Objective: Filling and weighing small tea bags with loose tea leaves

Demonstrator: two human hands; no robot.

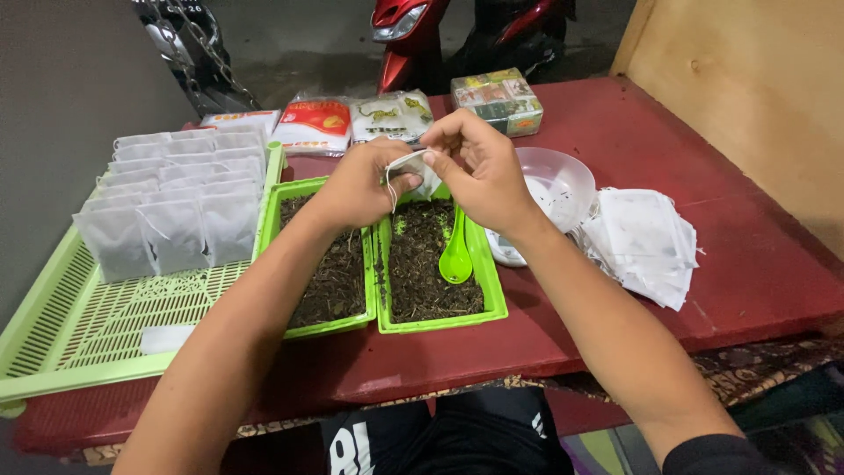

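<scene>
My left hand [360, 186] and my right hand [482, 167] meet above two green trays and pinch a small white filter bag [411, 164] between their fingertips; a thin drawstring hangs from it. Below them the left green tray [271, 211] and the right green tray [492, 290] hold dark loose tea leaves. A green plastic spoon [455, 253] lies in the right tray on the leaves. Rows of filled white bags [176, 202] stand in a pale green slatted tray [97, 317] to the left.
A clear plastic bowl [563, 180] and a pile of flat white empty bags [646, 242] lie right of the trays on the red table [747, 273]. Sealed packets [352, 119] and a printed box [498, 99] sit at the back. A wooden panel stands at the right.
</scene>
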